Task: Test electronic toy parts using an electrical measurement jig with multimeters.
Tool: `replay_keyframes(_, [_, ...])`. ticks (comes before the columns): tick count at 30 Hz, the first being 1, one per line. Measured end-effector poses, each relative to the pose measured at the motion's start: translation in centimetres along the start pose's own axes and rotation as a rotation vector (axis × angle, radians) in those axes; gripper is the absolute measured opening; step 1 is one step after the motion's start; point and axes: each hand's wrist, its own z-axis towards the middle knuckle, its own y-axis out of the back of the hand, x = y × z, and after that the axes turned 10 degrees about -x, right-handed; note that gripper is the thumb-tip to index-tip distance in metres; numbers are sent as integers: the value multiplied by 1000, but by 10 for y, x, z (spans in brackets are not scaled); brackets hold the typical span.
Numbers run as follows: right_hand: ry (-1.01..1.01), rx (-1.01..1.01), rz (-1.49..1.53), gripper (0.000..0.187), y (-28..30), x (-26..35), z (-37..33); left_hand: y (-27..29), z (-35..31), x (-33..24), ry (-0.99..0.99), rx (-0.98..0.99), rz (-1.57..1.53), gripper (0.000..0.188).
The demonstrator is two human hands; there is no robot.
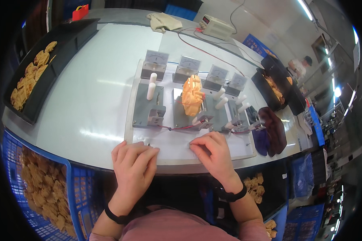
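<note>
My left hand (133, 162) rests at the front edge of the white base board (173, 145), its fingers loosely bent and apart, with nothing seen in them. My right hand (214, 156) hovers over the board's front part, thumb and forefinger pinched together; whatever is between the fingertips is too small to make out. Beyond both hands an orange-yellow moulded plastic part (192, 96) stands on the second grey test fixture (181, 116), touched by neither hand. The leftmost grey fixture (142, 104) carries white pegs (151, 90) and no part.
Several analog meters (156, 62) line the back of the board. Black trays of yellowish parts stand left (64, 56) and right (283, 94). A dark cloth (273, 130) lies right of the fixtures. Blue crates (74, 193) stand below. A power supply (217, 27) sits behind; another person (299, 66) is far right.
</note>
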Motion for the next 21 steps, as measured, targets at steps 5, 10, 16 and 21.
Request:
replay_keyframes(5, [0, 2, -24, 12, 1, 1, -2, 0, 0, -1, -5, 3, 8, 20])
replay_keyframes(10, [56, -60, -27, 11, -1, 0, -1, 0, 0, -1, -10, 3, 15, 20])
replay_keyframes(16, [78, -58, -32, 12, -1, -1, -1, -1, -1, -2, -8, 8, 19, 20])
replay_keyframes(21, [98, -56, -25, 13, -1, -3, -1, -1, -1, -2, -11, 5, 29, 21])
